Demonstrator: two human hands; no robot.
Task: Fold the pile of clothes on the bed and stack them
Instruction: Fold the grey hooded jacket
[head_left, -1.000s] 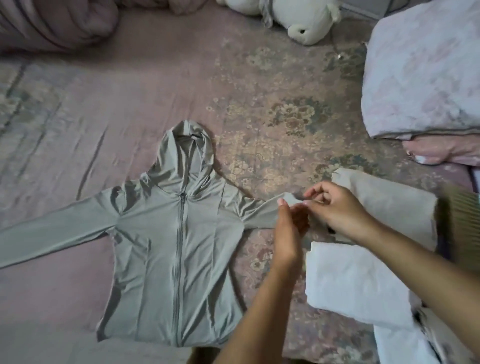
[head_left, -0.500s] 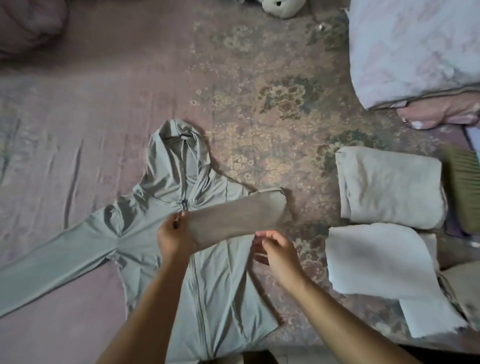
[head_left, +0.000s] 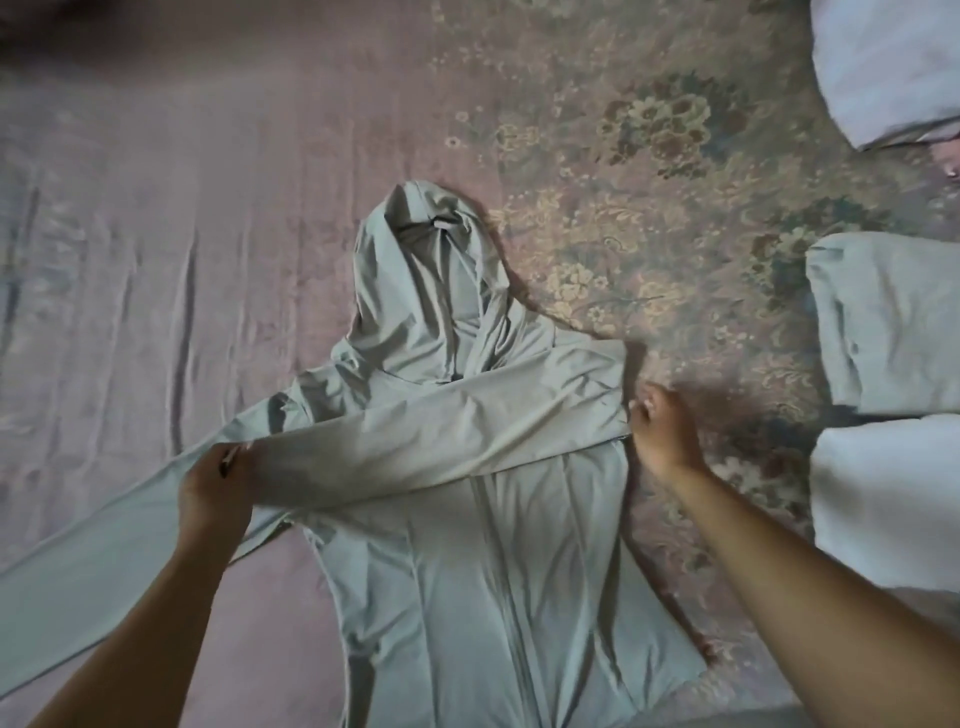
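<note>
A pale grey-green zip hoodie (head_left: 467, 561) lies face up on the bed, hood pointing away from me. Its right sleeve (head_left: 441, 436) is folded across the chest toward the left. My left hand (head_left: 218, 493) grips the cuff end of that sleeve, over the left shoulder of the hoodie. My right hand (head_left: 662, 431) pinches the fold at the hoodie's right shoulder edge. The other sleeve (head_left: 104, 561) stretches out flat to the lower left.
Folded clothes sit at the right: a grey-green piece (head_left: 883, 322) and a white one (head_left: 888, 499) below it. A pale pillow (head_left: 893, 67) lies at the top right. The floral pink bedsheet (head_left: 156, 260) spreads out to the left.
My left hand has carried the sleeve's cuff further left across the chest. My right hand has moved to the fold at the shoulder. The camera has come closer.
</note>
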